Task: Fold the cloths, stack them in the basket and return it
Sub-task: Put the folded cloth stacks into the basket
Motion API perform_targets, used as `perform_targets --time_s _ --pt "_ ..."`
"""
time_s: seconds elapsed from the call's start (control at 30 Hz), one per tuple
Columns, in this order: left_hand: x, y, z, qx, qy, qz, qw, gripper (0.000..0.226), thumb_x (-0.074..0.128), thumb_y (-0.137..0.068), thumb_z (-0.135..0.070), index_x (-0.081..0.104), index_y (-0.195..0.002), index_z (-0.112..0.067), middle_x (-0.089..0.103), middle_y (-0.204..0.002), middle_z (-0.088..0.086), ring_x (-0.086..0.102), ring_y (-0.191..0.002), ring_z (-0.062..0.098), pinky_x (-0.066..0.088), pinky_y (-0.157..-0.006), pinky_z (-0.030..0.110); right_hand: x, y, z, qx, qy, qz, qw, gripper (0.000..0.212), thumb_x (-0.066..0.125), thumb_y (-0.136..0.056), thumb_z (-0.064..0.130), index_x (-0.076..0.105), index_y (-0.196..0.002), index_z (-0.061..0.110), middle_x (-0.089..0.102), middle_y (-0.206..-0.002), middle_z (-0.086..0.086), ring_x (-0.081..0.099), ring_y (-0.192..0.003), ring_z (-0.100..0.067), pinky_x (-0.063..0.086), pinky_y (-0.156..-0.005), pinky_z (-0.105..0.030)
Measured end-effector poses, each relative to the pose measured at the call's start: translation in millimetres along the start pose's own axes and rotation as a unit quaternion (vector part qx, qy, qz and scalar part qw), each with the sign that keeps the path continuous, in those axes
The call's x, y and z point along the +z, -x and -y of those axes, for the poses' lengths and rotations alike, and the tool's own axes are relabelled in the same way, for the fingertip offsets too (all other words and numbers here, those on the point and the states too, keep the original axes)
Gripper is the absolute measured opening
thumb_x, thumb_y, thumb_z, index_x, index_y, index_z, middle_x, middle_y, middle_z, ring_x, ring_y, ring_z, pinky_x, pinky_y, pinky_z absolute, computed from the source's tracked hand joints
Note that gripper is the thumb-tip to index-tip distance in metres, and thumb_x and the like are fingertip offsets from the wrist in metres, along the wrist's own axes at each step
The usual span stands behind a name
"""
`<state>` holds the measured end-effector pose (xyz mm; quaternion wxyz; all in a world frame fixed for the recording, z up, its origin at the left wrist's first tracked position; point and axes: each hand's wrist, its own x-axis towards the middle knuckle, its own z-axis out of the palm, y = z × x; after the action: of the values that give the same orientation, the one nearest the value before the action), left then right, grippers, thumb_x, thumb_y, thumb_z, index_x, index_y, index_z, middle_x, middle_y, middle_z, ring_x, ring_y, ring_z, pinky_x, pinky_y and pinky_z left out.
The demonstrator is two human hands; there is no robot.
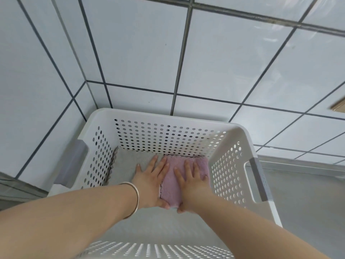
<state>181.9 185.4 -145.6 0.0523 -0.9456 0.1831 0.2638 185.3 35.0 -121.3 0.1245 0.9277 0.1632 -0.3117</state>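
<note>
**Putting the pink cloth in the basket**

The white basket [231, 139] sits in the middle of the frame, low down. A folded grey cloth [128, 165] lies flat inside, at the left. Both hands hold the folded pink cloth [173, 184] just to its right — the left hand [151, 182] and right hand [192, 184] lay flat fingers on top, with thumbs tucked under the near edge.

This looks like the stacking step. Next, I think, the hands should let go and slide out gently — so the fold stays neat.
</note>
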Motion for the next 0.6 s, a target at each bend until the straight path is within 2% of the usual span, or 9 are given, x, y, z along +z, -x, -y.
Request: perform_targets --time_s 0.13,0.2,0.27,0.33,0.4,0.47,0.53,0.57,0.6 --pt "-6 -3 1 -0.009 0.015 0.029 0.999 0.117 0.044 -0.070 -0.078 -0.020 -0.145 -0.015 -0.031 -0.153 0.001 -0.027 -0.141 0.027 0.009 -0.111 0.065 -5 -7 2 0.001 0.013 0.031 0.999 0.123 0.071 -0.070 0.054 -0.021 -0.146 0.021 -0.030 -0.151 -0.016 -0.020 -0.141 -0.040 0.016 -0.112 -0.060" --pt "-24 1 0 -0.008 0.051 0.057 0.997 0.115 0.051 -0.071 -0.073 -0.015 -0.147 -0.017 -0.026 -0.155 0.000 -0.022 -0.143 0.026 0.011 -0.111 0.064 -20 -2 -2 -0.012 -0.006 0.051 0.999 0.123 0.072 -0.066 0.057 -0.013 -0.148 0.022 -0.021 -0.154 -0.016 -0.012 -0.143 -0.039 0.018 -0.113 -0.056" --pt "-57 13 -3 0.008 0.087 0.065 0.994 0.096 0.051 -0.079 -0.063 0.003 -0.149 -0.018 -0.003 -0.159 0.003 0.003 -0.146 0.026 0.025 -0.112 0.051 -42 10 -9 -0.054 -0.035 0.054 0.996 0.102 0.068 -0.070 0.056 0.013 -0.148 0.020 0.011 -0.155 -0.016 0.015 -0.141 -0.035 0.028 -0.109 -0.040" --pt "-91 32 -1 0.020 0.129 0.018 0.991 0.071 0.046 -0.086 -0.058 0.027 -0.144 -0.022 0.033 -0.151 0.006 0.037 -0.133 0.024 0.038 -0.101 0.034 -67 25 -17 -0.090 -0.083 0.032 0.992 0.074 0.062 -0.079 0.052 0.034 -0.141 0.022 0.041 -0.144 -0.007 0.040 -0.130 -0.028 0.035 -0.104 -0.033" --pt "-113 60 8 -0.016 0.185 -0.057 0.981 0.065 0.045 -0.086 -0.060 0.032 -0.141 -0.027 0.041 -0.146 0.001 0.043 -0.130 0.021 0.038 -0.105 0.036 -87 44 -28 -0.083 -0.185 -0.029 0.979 0.059 0.058 -0.085 0.045 0.041 -0.138 0.026 0.054 -0.134 0.000 0.051 -0.121 -0.022 0.039 -0.105 -0.037" --pt "-123 92 23 -0.070 0.216 -0.140 0.964 0.065 0.045 -0.088 -0.056 0.028 -0.143 -0.027 0.035 -0.150 -0.002 0.035 -0.135 0.019 0.032 -0.111 0.038 -97 64 -41 -0.040 -0.285 -0.156 0.945 0.044 0.057 -0.088 0.033 0.049 -0.131 0.024 0.061 -0.123 0.003 0.057 -0.112 -0.018 0.044 -0.100 -0.038" --pt "-126 120 38 -0.133 0.242 -0.213 0.937 0.063 0.046 -0.090 -0.050 0.028 -0.144 -0.025 0.031 -0.150 -0.002 0.032 -0.136 0.018 0.030 -0.109 0.036 -96 81 -54 0.049 -0.316 -0.334 0.887 0.037 0.056 -0.088 0.022 0.054 -0.125 0.020 0.059 -0.119 -0.002 0.053 -0.111 -0.021 0.045 -0.094 -0.036" --pt "-123 130 45 -0.163 0.263 -0.239 0.920 0.063 0.047 -0.090 -0.048 0.028 -0.145 -0.024 0.029 -0.151 -0.001 0.033 -0.136 0.019 0.032 -0.108 0.037 -92 87 -61 0.095 -0.310 -0.397 0.859 0.038 0.056 -0.086 0.016 0.053 -0.124 0.017 0.055 -0.121 -0.007 0.049 -0.114 -0.025 0.042 -0.092 -0.038" --pt "-120 139 50 -0.190 0.286 -0.255 0.904 0.063 0.048 -0.090 -0.047 0.028 -0.144 -0.022 0.028 -0.151 0.000 0.036 -0.134 0.022 0.036 -0.105 0.039 -86 91 -67 0.135 -0.306 -0.427 0.840 0.041 0.055 -0.085 0.012 0.051 -0.125 0.014 0.051 -0.123 -0.011 0.044 -0.116 -0.030 0.041 -0.091 -0.040"
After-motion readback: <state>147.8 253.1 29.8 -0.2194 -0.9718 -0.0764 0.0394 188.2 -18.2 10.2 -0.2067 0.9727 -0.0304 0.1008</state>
